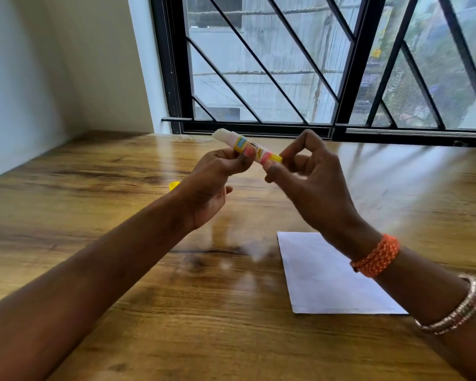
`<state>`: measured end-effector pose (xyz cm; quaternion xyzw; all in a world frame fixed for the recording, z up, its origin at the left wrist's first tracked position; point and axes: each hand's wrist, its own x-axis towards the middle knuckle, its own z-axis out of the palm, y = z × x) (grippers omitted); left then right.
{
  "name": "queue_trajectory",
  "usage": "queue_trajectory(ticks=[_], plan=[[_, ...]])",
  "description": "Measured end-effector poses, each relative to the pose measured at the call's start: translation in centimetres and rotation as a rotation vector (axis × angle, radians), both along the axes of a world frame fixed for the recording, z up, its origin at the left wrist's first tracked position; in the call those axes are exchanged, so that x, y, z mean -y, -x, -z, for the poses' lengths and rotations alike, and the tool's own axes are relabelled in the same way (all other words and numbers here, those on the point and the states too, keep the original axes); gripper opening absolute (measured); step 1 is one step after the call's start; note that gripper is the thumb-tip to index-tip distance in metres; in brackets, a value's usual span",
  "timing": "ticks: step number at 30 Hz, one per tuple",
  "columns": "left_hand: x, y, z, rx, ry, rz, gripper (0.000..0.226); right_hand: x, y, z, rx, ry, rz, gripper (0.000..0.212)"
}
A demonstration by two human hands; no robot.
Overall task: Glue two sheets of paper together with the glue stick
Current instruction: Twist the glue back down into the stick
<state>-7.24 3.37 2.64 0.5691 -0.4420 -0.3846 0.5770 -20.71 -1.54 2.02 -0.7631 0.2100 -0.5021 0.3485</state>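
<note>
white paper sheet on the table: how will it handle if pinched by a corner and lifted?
The paper looks thin and lies flat, so it will probably droop. It likely weighs little and may slide on the glossy table.

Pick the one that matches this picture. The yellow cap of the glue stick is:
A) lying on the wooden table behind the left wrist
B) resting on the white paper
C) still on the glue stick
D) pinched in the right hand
A: the yellow cap lies on the wooden table, partly hidden behind the left wrist, while the glue stick shows its bare white tip, held between the left hand and right hand.
</note>
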Motion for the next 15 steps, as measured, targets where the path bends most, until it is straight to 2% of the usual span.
queue_trajectory(ticks=[2,3,4,6,8,9,11,14,15], plan=[[-0.4,0.1,0.0,-0.008,-0.022,0.012,0.018,0.8,0.3,0.5,-0.226,0.787,0.322,0.012],[-0.6,0.1,-0.1,-0.021,-0.036,0.028,0.021,1.2,0.6,0.7,-0.319,1.113,0.446,0.012],[-0.8,0.1,-0.3,-0.034,-0.047,0.04,0.024,1.2,0.7,0.6,-0.386,1.282,0.501,0.015],[-1.0,0.2,-0.5,-0.061,-0.057,0.037,0.03,0.9,0.7,0.3,-0.425,1.353,0.539,0.015],[-0.7,0.2,-0.4,-0.085,-0.05,0.033,0.037,0.8,0.6,0.3,-0.411,1.23,0.531,0.015],[-0.6,0.3,-0.4,-0.091,-0.044,0.034,0.04,0.7,0.7,0.5,-0.387,1.095,0.493,0.017],[-0.4,0.4,-0.3,-0.094,-0.033,0.031,0.038,0.5,0.6,0.4,-0.259,0.641,0.324,0.019],[0.0,0.0,-0.1,-0.101,-0.005,0.018,0.014,0.0,0.2,-0.5,0.026,-0.156,-0.08,0.024],[0.1,-0.2,-0.1,-0.106,0.004,0.014,0.012,-0.1,0.1,-0.6,0.087,-0.347,-0.171,0.022]])
